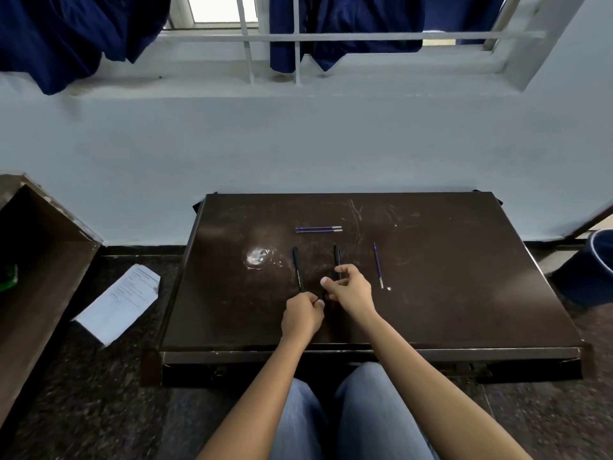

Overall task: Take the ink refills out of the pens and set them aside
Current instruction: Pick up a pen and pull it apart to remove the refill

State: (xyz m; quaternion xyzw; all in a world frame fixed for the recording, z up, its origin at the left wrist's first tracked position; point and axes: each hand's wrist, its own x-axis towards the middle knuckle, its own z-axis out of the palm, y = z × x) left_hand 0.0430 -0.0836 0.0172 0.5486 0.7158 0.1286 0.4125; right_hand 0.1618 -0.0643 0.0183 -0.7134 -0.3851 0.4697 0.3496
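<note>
Looking at where the hands meet at the near middle of the table (431,293): the left hand (302,315) has its fingers curled round the near end of a black pen (297,270), barrel running straight away from the person. The right hand (350,288) pinches a second pen (337,258) just beside it, pointing the same way, so I'd guess any pull goes along that near-far line. Slim, dark, glossy pens. Already out are a pair of refills (318,229) lying crosswise farther back and a single refill (378,265) right of the right hand.
</note>
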